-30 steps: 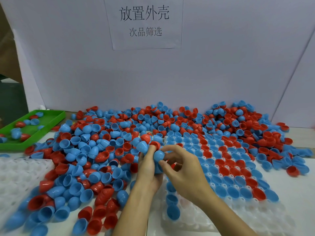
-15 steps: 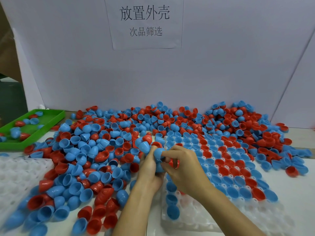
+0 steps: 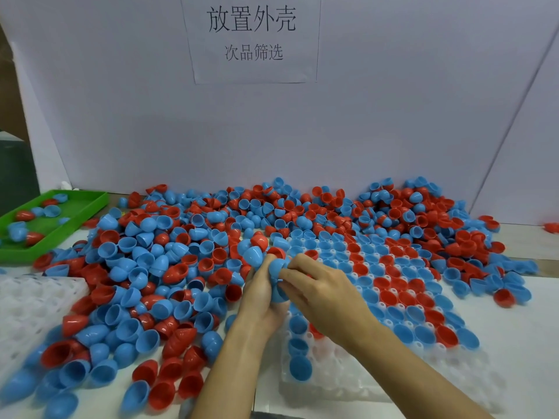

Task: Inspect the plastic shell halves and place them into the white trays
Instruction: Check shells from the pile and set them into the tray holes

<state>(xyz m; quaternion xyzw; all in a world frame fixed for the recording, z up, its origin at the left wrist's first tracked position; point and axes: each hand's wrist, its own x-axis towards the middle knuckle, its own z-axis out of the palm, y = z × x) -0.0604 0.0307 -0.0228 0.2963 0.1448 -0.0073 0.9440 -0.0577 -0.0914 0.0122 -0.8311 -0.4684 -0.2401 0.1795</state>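
A big pile of red and blue plastic shell halves (image 3: 169, 267) covers the table. My left hand (image 3: 260, 294) grips several blue shell halves (image 3: 276, 267) stacked in its palm. My right hand (image 3: 320, 285) pinches the top blue shell of that stack with thumb and fingertips. Both hands hover over the near left corner of a white tray (image 3: 348, 379) whose cells hold rows of red and blue shells. A second white tray (image 3: 27, 300) lies at the left, its cells bare.
A green tray (image 3: 87, 207) at the far left holds a few red and blue shells. A white backboard with a printed paper sign (image 3: 252, 37) stands behind the pile. Loose shells spill past the tray on the right (image 3: 502, 285).
Both hands have shifted slightly away from me over the tray's corner. The right fingers have closed in on the top blue shell held by the left hand.
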